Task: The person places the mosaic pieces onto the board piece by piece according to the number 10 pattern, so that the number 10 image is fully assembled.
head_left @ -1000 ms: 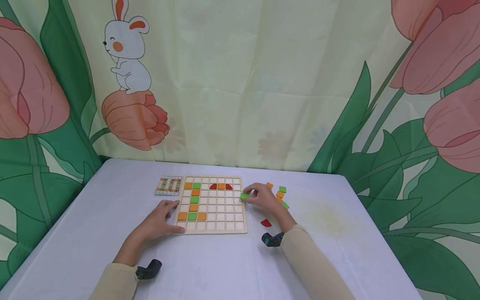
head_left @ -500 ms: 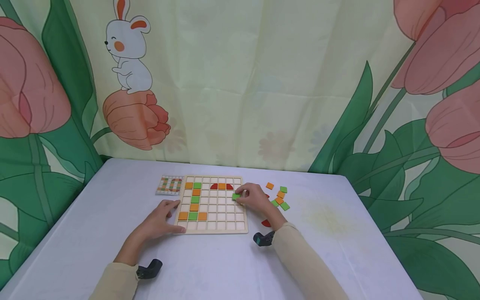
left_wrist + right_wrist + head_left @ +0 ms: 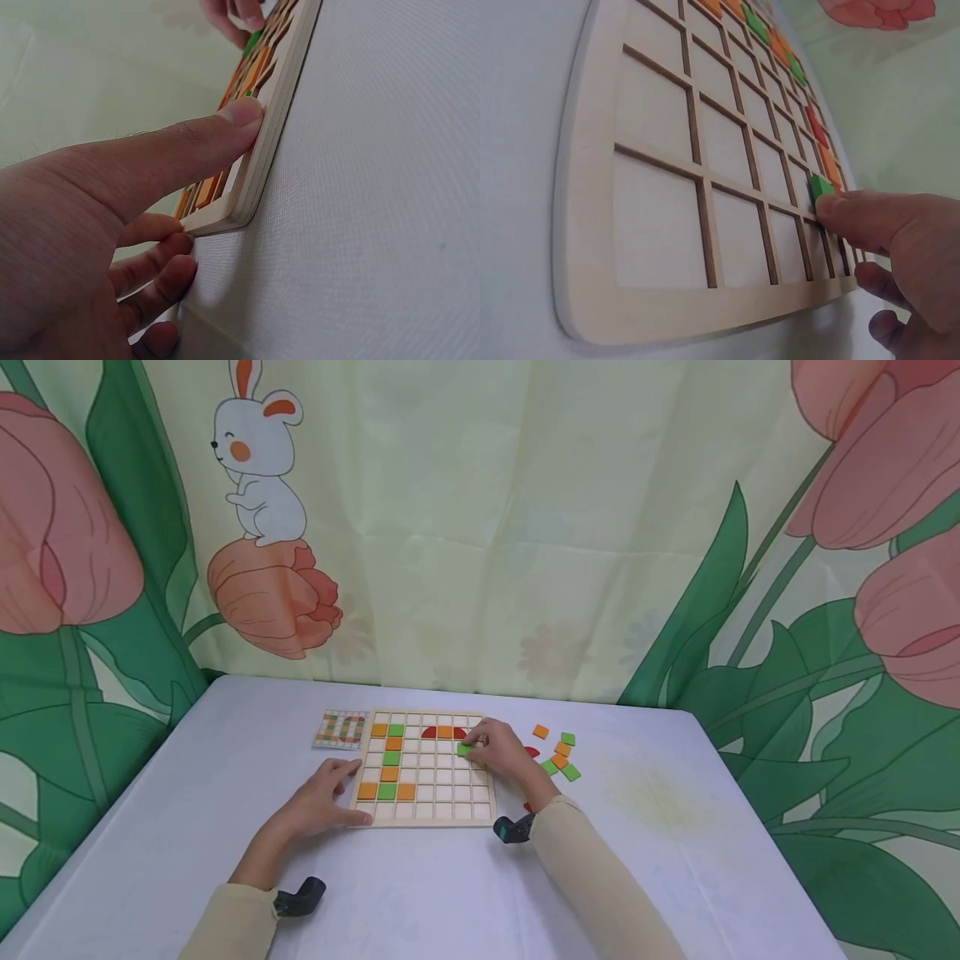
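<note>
A square wooden grid board (image 3: 435, 822) lies flat on the table, with orange and green square tiles down its left part. Two red curved pieces flank an orange tile in an upper row. My left hand (image 3: 324, 802) holds the board's near left corner; in the left wrist view its thumb (image 3: 232, 124) presses the rim and its fingers (image 3: 161, 259) touch the side. My right hand (image 3: 501, 750) pinches a green square tile (image 3: 464, 749) over the board's right part, just below the right red piece. The right wrist view shows the green tile (image 3: 822, 186) tilted at a cell.
Loose orange and green tiles (image 3: 562, 749) lie to the right of the board, with a red piece (image 3: 532, 752) nearer it. A printed pattern card (image 3: 340, 729) lies against the board's left side. A floral curtain (image 3: 480, 568) hangs behind the white-covered table (image 3: 420, 893).
My right hand has carried the green tile leftward from the board's right edge to a cell below the right red piece. My left hand has stayed at the corner.
</note>
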Demonstrator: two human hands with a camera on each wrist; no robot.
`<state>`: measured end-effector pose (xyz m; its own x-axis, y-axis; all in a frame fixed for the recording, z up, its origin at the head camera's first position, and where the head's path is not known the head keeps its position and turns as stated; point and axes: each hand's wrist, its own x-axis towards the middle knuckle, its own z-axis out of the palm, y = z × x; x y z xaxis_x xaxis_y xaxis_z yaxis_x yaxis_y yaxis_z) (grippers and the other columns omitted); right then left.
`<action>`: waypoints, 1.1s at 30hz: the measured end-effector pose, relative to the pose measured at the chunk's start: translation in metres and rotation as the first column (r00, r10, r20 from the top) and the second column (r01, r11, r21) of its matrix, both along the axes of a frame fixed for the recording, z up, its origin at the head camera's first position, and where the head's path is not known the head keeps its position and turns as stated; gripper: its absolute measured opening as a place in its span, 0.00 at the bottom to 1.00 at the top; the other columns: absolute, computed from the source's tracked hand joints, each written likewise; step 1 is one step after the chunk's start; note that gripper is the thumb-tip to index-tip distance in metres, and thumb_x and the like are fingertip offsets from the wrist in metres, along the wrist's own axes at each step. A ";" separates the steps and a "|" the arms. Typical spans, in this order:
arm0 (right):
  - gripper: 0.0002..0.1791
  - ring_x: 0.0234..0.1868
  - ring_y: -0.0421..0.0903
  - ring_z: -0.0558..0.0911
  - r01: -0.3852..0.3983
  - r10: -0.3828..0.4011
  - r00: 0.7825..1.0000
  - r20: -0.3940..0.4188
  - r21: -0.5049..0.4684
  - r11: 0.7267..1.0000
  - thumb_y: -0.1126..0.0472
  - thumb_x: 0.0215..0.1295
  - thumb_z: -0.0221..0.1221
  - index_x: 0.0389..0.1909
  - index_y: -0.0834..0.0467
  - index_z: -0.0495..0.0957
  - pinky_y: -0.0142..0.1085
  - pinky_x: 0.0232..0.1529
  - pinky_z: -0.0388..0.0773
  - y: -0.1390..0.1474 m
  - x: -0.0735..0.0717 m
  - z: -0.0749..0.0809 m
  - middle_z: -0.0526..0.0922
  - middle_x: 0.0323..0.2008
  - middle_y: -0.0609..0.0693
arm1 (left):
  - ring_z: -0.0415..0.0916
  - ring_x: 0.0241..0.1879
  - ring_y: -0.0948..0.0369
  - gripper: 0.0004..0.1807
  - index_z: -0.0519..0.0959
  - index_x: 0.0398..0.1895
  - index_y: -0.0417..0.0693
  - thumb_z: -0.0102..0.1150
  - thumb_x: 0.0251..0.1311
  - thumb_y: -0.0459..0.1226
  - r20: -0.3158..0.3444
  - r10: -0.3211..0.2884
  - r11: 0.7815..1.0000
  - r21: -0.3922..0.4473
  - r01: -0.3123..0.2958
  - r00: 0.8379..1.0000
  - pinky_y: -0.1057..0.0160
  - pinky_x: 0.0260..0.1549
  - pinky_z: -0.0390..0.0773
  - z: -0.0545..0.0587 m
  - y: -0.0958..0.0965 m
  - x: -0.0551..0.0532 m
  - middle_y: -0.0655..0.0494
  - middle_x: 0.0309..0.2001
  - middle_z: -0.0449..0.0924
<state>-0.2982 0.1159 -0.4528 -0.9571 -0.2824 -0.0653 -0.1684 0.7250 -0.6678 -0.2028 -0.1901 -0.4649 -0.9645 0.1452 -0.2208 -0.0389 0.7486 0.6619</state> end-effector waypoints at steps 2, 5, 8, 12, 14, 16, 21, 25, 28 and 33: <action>0.09 0.44 0.46 0.73 0.014 -0.015 1.000 0.019 0.012 1.000 0.62 0.57 0.68 0.40 0.52 0.86 0.37 0.44 0.74 -0.002 -0.001 0.001 0.79 0.39 0.46 | 0.66 0.50 0.53 0.60 0.58 0.74 0.47 0.77 0.36 0.57 0.001 0.000 1.000 0.000 0.000 1.000 0.61 0.37 0.68 0.000 0.000 0.000 0.46 0.63 0.62; 0.08 0.46 0.46 0.73 0.031 -0.032 0.999 0.031 0.037 0.999 0.62 0.57 0.68 0.38 0.52 0.87 0.39 0.48 0.75 -0.005 -0.002 0.003 0.80 0.39 0.46 | 0.66 0.50 0.53 0.60 0.58 0.74 0.48 0.77 0.36 0.57 -0.004 -0.004 1.000 0.001 0.004 1.000 0.60 0.38 0.69 -0.001 0.000 0.000 0.46 0.63 0.62; 0.08 0.47 0.46 0.74 0.033 -0.035 0.999 0.028 0.065 0.997 0.63 0.56 0.68 0.38 0.53 0.87 0.41 0.51 0.75 -0.008 -0.003 0.006 0.81 0.39 0.47 | 0.66 0.50 0.53 0.60 0.58 0.74 0.47 0.77 0.36 0.57 -0.007 -0.004 1.000 0.000 0.004 1.000 0.60 0.38 0.69 0.000 0.000 0.000 0.46 0.63 0.62; 0.08 0.47 0.47 0.74 0.034 -0.036 0.999 0.028 0.094 0.995 0.63 0.57 0.68 0.39 0.54 0.87 0.42 0.51 0.74 -0.012 -0.005 0.008 0.81 0.38 0.48 | 0.66 0.50 0.53 0.60 0.58 0.74 0.47 0.77 0.36 0.56 -0.004 0.002 1.000 0.001 -0.002 1.000 0.60 0.38 0.68 0.000 0.000 0.000 0.46 0.63 0.62; 0.08 0.46 0.47 0.74 0.038 -0.041 0.999 0.033 0.102 0.994 0.62 0.57 0.68 0.39 0.53 0.87 0.42 0.50 0.74 -0.013 -0.005 0.008 0.81 0.38 0.47 | 0.66 0.50 0.53 0.60 0.58 0.74 0.47 0.77 0.36 0.56 -0.003 0.003 1.000 0.003 -0.003 1.000 0.60 0.38 0.69 0.000 0.000 0.001 0.45 0.63 0.62; 0.08 0.46 0.46 0.73 0.039 -0.043 0.998 0.036 0.098 0.994 0.62 0.57 0.68 0.39 0.53 0.87 0.41 0.48 0.73 -0.013 -0.006 0.008 0.80 0.37 0.47 | 0.66 0.50 0.53 0.60 0.58 0.74 0.47 0.77 0.36 0.56 -0.002 0.006 1.000 0.005 -0.006 1.000 0.60 0.38 0.69 0.001 0.000 0.001 0.45 0.63 0.62; 0.09 0.41 0.45 0.73 0.016 -0.017 1.000 0.023 0.062 0.998 0.62 0.57 0.68 0.40 0.55 0.86 0.36 0.40 0.72 -0.010 -0.005 0.006 0.80 0.35 0.48 | 0.66 0.50 0.53 0.60 0.58 0.74 0.46 0.78 0.36 0.56 0.000 0.008 1.000 0.006 -0.008 1.000 0.60 0.38 0.69 0.000 0.000 0.001 0.45 0.63 0.62; 0.12 0.41 0.46 0.73 0.007 -0.007 0.999 0.032 0.008 1.000 0.62 0.57 0.68 0.43 0.55 0.85 0.34 0.36 0.71 -0.006 -0.004 0.006 0.79 0.35 0.49 | 0.66 0.50 0.53 0.61 0.58 0.74 0.46 0.77 0.36 0.56 -0.003 0.003 1.000 0.008 -0.002 1.000 0.60 0.38 0.68 0.000 0.000 0.001 0.45 0.63 0.62; 0.13 0.42 0.46 0.72 0.016 -0.016 0.999 0.049 -0.014 1.000 0.61 0.57 0.68 0.44 0.54 0.85 0.33 0.36 0.71 -0.003 -0.004 0.005 0.79 0.36 0.49 | 0.66 0.50 0.53 0.61 0.58 0.74 0.47 0.77 0.36 0.56 -0.006 0.001 1.000 0.008 -0.001 1.000 0.60 0.38 0.69 0.001 0.000 0.001 0.45 0.63 0.62; 0.12 0.41 0.45 0.73 0.031 -0.031 0.998 0.057 -0.001 1.000 0.59 0.59 0.67 0.45 0.51 0.85 0.32 0.36 0.72 0.004 -0.001 0.003 0.80 0.37 0.47 | 0.66 0.50 0.53 0.60 0.58 0.74 0.47 0.77 0.36 0.56 -0.006 0.000 1.000 0.006 0.000 1.000 0.60 0.39 0.69 0.000 0.000 0.001 0.45 0.64 0.62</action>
